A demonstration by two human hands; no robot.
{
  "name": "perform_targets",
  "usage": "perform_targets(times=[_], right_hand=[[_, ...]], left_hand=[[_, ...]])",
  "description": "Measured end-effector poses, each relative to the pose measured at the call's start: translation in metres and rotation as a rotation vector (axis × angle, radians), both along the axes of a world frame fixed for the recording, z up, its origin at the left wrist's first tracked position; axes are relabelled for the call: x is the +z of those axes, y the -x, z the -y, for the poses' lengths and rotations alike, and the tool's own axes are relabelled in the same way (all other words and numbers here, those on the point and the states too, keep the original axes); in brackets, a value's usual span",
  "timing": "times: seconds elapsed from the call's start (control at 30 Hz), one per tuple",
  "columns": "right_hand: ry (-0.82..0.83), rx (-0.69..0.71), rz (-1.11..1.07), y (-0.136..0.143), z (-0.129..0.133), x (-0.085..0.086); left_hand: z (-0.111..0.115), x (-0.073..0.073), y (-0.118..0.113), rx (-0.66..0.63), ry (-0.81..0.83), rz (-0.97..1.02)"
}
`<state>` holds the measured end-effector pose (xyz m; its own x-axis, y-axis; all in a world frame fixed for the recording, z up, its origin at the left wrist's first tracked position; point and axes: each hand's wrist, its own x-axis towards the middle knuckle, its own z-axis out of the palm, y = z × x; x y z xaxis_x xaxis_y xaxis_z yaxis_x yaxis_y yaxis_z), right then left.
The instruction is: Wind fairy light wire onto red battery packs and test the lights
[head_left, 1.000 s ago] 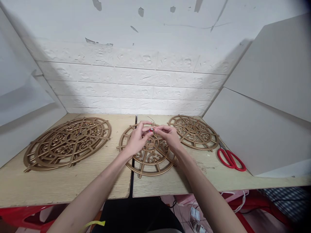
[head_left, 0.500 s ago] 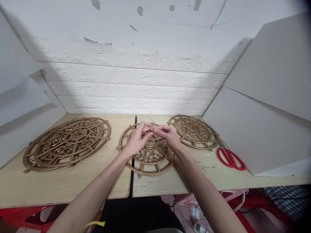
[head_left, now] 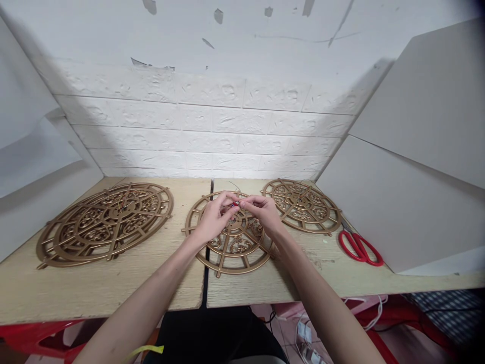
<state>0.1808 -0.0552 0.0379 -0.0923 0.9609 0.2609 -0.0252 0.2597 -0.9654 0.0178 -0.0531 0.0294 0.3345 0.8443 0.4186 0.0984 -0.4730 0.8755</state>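
Above the middle gold openwork disc (head_left: 240,245), my left hand (head_left: 217,216) is closed, thumb and fingers pinching a small red and silvery piece (head_left: 236,203). My right hand (head_left: 262,211) comes from the other side, its thumb and forefinger pinched together at the edge of that piece. The piece is too small, and too covered by fingertips, for me to name its kind. A thin dark wire (head_left: 235,186) sticks up behind the fingers. Beneath the hands the disc lies flat across the gap between two table boards, its upper part partly hidden.
Several similar gold discs lie stacked (head_left: 109,222) at the left. Another gold disc (head_left: 302,206) lies at the back right, with red-handled scissors (head_left: 359,246) beside it. White panels (head_left: 409,202) stand at both sides, and a white brick-patterned wall (head_left: 212,121) closes the back.
Both hands stay nearly in place. The small red and silvery piece has tilted slightly between the fingertips, showing less of its face.
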Motion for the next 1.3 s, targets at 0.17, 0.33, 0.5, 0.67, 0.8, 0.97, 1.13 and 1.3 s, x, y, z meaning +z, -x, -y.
perform_targets(times=[0.17,0.33,0.5,0.67,0.8,0.97,1.13,1.3], right_hand=[[0.012,0.002,-0.011,0.001,0.001,0.000],[-0.053,-0.016,-0.011,0.000,-0.001,-0.002],[-0.131,-0.061,-0.017,-0.004,-0.004,-0.002],[-0.118,0.022,-0.049,-0.003,-0.002,-0.001],[-0.249,0.000,0.075,-0.002,0.003,0.003],[-0.372,0.154,0.306,0.005,0.010,0.004],[-0.438,0.201,0.424,0.013,0.010,-0.003],[-0.522,0.148,0.473,0.014,0.009,-0.008]], left_hand=[[0.001,0.002,0.000,0.023,-0.007,-0.019],[0.000,0.001,0.001,0.035,0.039,-0.025],[0.000,0.002,0.001,0.031,0.077,0.012],[-0.002,0.007,-0.001,0.002,0.218,0.301],[-0.008,0.009,0.004,0.093,0.372,0.603],[-0.016,0.005,0.010,0.217,0.578,0.815],[-0.018,0.005,0.010,0.264,0.696,0.924],[-0.018,0.008,0.008,0.274,0.711,0.957]])
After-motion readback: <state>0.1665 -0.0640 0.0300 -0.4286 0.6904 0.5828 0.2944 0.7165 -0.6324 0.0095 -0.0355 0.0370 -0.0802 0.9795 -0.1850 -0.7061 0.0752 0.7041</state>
